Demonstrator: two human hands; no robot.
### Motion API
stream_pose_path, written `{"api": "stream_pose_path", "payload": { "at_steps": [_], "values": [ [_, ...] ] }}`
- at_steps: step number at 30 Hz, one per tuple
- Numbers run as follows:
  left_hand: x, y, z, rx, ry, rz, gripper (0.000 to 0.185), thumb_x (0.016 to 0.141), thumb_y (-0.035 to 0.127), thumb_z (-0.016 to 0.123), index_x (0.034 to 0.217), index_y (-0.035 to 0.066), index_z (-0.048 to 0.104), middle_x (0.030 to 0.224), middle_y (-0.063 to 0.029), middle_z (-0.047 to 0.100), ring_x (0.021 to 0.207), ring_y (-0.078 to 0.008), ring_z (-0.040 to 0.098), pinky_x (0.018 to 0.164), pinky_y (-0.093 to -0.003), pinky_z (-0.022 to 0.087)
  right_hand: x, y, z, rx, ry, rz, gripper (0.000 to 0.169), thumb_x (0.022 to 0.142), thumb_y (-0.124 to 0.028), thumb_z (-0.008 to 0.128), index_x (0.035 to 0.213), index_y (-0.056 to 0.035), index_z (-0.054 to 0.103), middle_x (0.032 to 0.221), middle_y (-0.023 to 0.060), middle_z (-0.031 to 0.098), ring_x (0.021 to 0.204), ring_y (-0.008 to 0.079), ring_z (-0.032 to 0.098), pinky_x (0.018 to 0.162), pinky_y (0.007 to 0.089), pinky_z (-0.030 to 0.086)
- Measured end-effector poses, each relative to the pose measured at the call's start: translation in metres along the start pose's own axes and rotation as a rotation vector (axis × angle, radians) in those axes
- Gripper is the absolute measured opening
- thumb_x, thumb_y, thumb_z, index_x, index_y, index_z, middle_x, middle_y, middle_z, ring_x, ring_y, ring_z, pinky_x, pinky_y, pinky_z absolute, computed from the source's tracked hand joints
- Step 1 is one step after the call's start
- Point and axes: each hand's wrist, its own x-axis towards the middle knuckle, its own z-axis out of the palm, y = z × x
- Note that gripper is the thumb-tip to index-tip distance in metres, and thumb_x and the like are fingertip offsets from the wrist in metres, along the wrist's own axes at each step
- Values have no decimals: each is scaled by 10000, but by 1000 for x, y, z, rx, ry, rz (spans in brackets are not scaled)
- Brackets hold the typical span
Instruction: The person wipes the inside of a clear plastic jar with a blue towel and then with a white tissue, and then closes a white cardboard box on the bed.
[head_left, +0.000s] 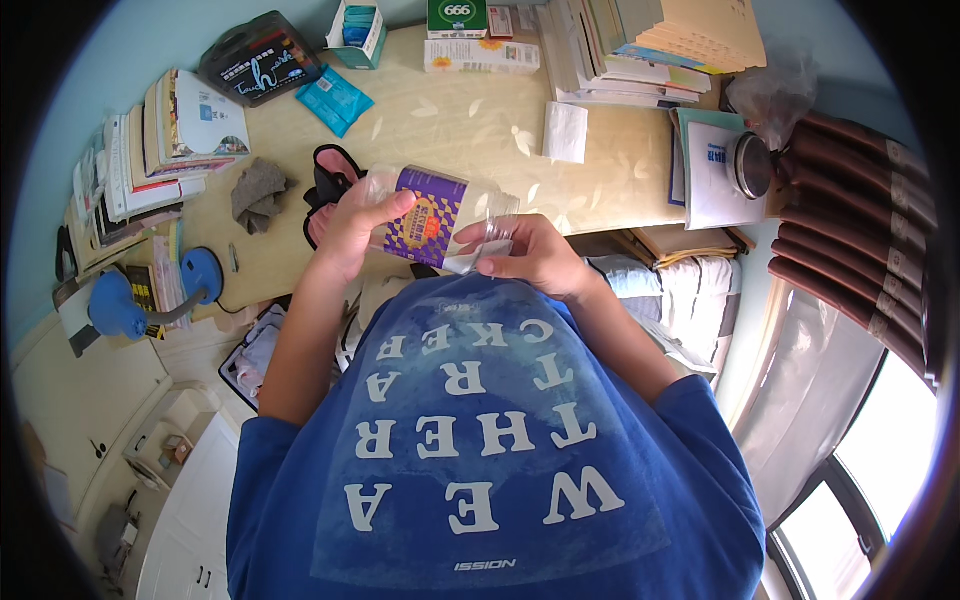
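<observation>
A clear plastic jar with a purple printed label lies on its side in the air, close above the desk's near edge. Around its base end, at the left, my left hand is closed, thumb on the label. At the threaded mouth on the right, my right hand pinches a small whitish, translucent piece, with some fingers behind the jar wall; what the piece is, I cannot tell. Just behind my left hand lies a black and pink item, partly hidden. A round metal-rimmed lid rests on papers at the right.
The wooden desk carries book stacks at left and more books at the back right. A grey cloth, a teal wipes packet, a black marker case, a white paper and a blue lamp also stand or lie there.
</observation>
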Motion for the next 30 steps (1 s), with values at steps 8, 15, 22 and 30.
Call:
{"api": "stream_pose_path", "payload": {
  "at_steps": [8, 15, 22, 30],
  "values": [
    [4, -17, 0, 152, 151, 224, 741, 737, 334, 856, 1299, -19, 524, 1037, -81, 622, 1005, -164, 621, 887, -312, 484, 5, 4, -16, 399, -177, 27, 598, 721, 87, 626, 1314, 93, 555, 1215, 238, 657, 1124, 260, 639, 1004, 337, 481],
    [-16, 7, 6, -4, -39, 122, 890, 711, 310, 862, 1407, -25, 421, 1303, -131, 534, 1125, -197, 575, 985, -324, 429, 8, 13, -17, 507, -477, 24, 673, 661, 74, 598, 1329, 109, 526, 1267, 233, 631, 1209, 309, 597, 1095, 384, 407],
    [-14, -17, -4, -99, -62, 115, 952, 725, 316, 852, 1438, -79, 360, 1348, -133, 523, 1238, -220, 507, 1059, -343, 374, 5, 13, -2, -538, -268, -266, 330, 811, 16, 661, 1133, -27, 715, 1195, 128, 679, 1108, 277, 650, 991, 363, 488],
    [-8, -28, 0, -85, -163, 149, 787, 756, 388, 799, 1347, -14, 470, 1254, -58, 569, 1148, -139, 554, 976, -280, 432, -2, 21, -6, -474, -327, -311, 278, 857, -8, 649, 1130, -32, 700, 1118, 127, 693, 1035, 262, 659, 943, 352, 494]
  ]
}}
